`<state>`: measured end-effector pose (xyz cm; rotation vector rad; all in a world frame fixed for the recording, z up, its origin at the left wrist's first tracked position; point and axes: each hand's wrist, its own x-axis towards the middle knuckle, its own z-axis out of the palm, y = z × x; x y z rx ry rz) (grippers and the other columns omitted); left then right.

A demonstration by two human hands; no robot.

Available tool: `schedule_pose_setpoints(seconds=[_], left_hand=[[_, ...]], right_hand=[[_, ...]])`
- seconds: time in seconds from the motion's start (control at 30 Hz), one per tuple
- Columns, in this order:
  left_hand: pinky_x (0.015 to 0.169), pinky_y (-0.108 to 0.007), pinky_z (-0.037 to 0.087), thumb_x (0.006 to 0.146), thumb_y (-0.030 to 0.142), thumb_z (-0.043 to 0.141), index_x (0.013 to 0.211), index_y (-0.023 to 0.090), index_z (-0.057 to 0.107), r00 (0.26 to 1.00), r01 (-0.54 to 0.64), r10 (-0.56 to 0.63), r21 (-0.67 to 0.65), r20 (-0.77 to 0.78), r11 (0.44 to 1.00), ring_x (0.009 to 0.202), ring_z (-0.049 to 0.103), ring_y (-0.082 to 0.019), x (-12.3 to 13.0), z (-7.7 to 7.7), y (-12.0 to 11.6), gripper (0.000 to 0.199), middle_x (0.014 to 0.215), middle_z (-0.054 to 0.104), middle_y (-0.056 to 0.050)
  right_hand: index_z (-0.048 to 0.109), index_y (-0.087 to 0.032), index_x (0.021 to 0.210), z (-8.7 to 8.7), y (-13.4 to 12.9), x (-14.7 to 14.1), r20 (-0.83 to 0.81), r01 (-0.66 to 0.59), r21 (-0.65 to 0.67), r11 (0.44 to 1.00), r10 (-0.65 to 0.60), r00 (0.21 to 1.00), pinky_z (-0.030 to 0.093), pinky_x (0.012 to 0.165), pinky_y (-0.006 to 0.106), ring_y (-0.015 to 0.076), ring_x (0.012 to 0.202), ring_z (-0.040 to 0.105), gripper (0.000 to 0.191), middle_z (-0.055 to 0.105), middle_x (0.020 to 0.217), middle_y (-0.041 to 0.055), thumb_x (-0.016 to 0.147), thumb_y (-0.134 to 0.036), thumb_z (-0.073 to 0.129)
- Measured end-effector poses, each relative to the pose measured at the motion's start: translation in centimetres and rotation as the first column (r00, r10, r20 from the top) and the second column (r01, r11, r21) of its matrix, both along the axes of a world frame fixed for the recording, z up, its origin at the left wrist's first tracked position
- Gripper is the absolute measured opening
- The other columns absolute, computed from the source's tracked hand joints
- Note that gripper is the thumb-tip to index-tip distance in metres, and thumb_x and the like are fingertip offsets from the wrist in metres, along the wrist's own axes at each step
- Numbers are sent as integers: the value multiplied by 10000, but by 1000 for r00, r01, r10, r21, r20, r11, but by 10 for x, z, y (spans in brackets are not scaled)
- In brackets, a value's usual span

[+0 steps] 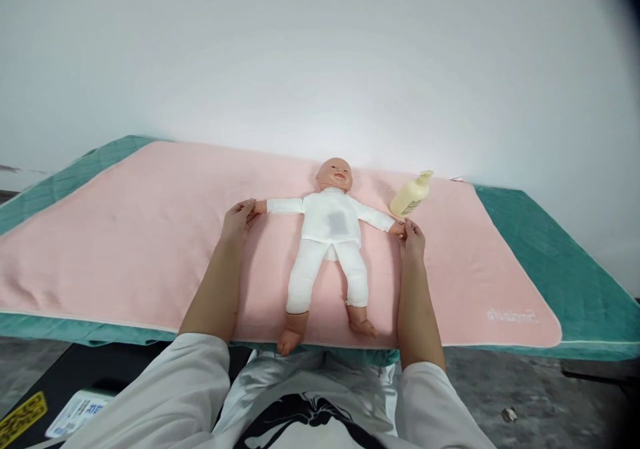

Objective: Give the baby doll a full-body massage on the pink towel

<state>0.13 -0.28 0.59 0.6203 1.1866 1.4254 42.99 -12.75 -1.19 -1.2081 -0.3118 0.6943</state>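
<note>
Doll point(317, 222) lies face up on the pink mat point(150, 249), head far, feet at the near edge. We spread its arms: the fingers of our left hand point(240, 219) and right hand point(415, 241) close on its hands. Any further move calls for an even grip, clear of the bottle point(410, 197). Exact fingertip contact is unclear; the yellow label point(23, 419), near left, is cut off.
</note>
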Motion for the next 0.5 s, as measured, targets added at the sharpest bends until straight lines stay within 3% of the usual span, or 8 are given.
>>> schedule_pose_setpoints(seconds=[0.2,0.5], left_hand=[[871,-288,578,862,150,648,784,152,679,1000,-12,12,0,8,1000,796,685,-138,1,2,-1,84,840,689,-70],[786,-268,590,946,229,533,825,166,684,1000,-21,21,-15,10,1000,787,673,-152,-4,-11,10,204,856,686,-88]], right_hand=[[663,-171,935,2,0,-2,29,15,-31,999,-14,999,413,460,136,91,745,623,222,687,914,26,809,-351,696],[668,-179,934,2,1,0,-21,-8,22,1000,8,1000,542,588,180,116,849,656,102,683,911,47,855,-229,629]])
